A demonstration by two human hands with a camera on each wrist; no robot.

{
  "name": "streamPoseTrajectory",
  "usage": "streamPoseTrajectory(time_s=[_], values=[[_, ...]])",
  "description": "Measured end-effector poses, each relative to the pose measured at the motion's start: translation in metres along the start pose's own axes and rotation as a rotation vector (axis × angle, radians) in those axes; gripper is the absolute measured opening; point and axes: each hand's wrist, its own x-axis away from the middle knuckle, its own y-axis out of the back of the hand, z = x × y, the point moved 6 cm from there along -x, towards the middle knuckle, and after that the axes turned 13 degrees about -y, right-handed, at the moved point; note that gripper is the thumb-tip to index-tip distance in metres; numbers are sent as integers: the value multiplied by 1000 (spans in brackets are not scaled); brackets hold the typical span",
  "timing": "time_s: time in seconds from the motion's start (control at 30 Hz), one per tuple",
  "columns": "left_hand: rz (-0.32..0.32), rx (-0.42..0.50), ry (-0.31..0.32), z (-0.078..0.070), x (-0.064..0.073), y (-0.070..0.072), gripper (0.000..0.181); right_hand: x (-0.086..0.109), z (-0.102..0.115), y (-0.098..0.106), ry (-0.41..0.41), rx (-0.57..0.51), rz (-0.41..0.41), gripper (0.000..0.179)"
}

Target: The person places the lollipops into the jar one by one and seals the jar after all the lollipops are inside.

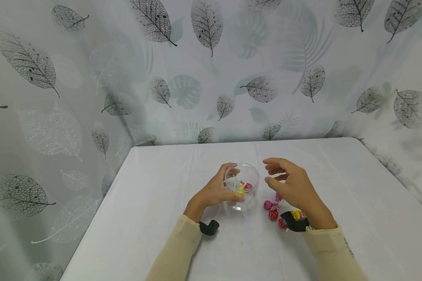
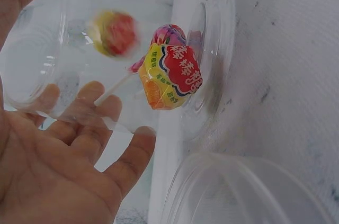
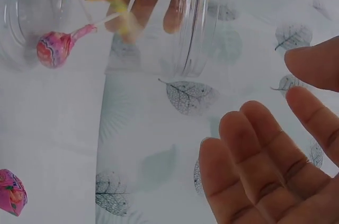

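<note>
My left hand (image 1: 214, 191) grips a clear round jar (image 1: 242, 203) from its left side, fingers behind and thumb across the front. Inside the jar, a yellow and red wrapped lollipop (image 2: 168, 78) and a pink one (image 3: 52, 49) lie near the bottom. Another yellow and red lollipop (image 2: 114, 33) shows blurred higher up in the jar. To the right of the jar's mouth, my right hand (image 1: 291, 181) hangs in the air with loosely bent fingers (image 3: 243, 144) apart and nothing between them.
Several pink and red lollipops (image 1: 273, 214) lie on the white-covered table (image 1: 155, 234) right of the jar. Yellow ones (image 1: 298, 213) lie partly hidden by the right wrist strap. A clear round plastic piece (image 2: 238, 192) stands close by the jar. Leaf-print curtains (image 1: 204, 78) enclose the table.
</note>
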Motion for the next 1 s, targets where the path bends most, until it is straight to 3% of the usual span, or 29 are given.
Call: streamPoseTrajectory(time_s=[0.27,0.57,0.73,1.0], values=[[12,-3,6,-3,1,-1,104,-2,-20,8,-122,108,40,31],[0,-3,11,-1,0,2,107,-7,-49,-1,-290,275,267,21],[4,-8,13,-2,1,3,106,-5,-61,-7,-343,304,408,12],[11,-1,10,-1,1,-1,107,0,-72,-11,-412,324,460,6]])
